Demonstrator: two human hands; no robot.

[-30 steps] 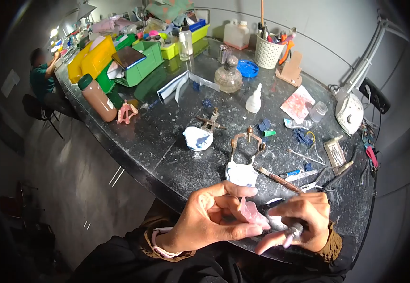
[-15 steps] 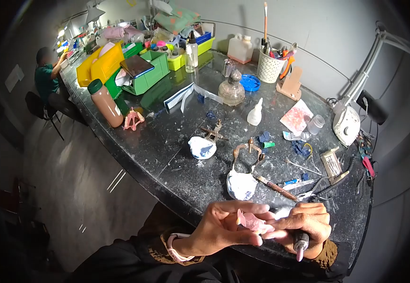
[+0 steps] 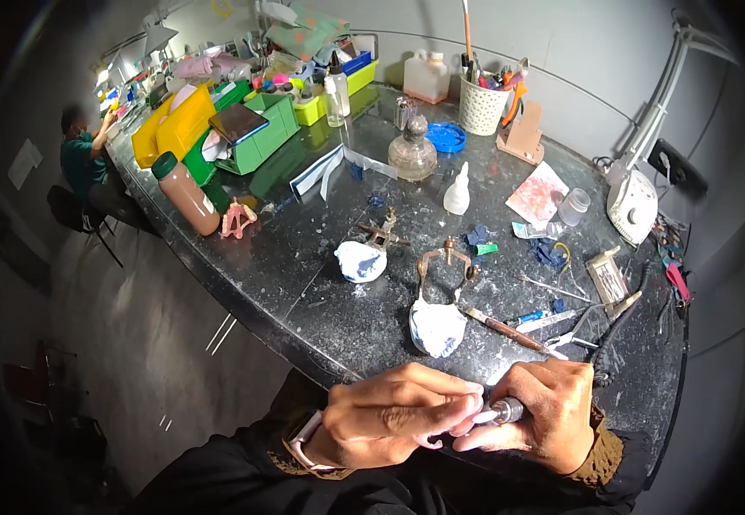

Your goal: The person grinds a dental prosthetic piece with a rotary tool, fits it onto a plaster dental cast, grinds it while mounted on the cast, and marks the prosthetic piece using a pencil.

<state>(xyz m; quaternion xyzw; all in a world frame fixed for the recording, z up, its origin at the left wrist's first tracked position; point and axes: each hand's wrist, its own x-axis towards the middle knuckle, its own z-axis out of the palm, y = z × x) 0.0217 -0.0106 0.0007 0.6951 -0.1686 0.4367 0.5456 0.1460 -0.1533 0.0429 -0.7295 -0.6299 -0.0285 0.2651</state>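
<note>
My left hand [image 3: 394,416] is closed around a pink denture piece [image 3: 429,442], and only a thin sliver of it shows below the fingers. In my right hand [image 3: 551,414] is a rotary handpiece [image 3: 507,410], its metal nose and pale tip pointing left at my left fingertips. Whether the tip touches the denture is hidden. The hands are close together over the bench's front edge. Just beyond them lies a white plaster cast [image 3: 437,328] in a brass articulator frame [image 3: 448,256]. A brown-handled tool [image 3: 505,330] lies beside it.
A second plaster cast [image 3: 361,261] sits farther left. Behind stand a glass burner [image 3: 413,154], a small white bottle [image 3: 457,192] and a white tool cup [image 3: 482,103]. A handpiece control unit [image 3: 632,209] is at right. A brown bottle [image 3: 185,194] and green bins [image 3: 262,142] stand left. Another person [image 3: 85,163] sits far left.
My right hand has turned the handpiece from pointing down to pointing left at my left hand. The left hand has rolled over, covering most of the denture piece. The view has shifted slightly.
</note>
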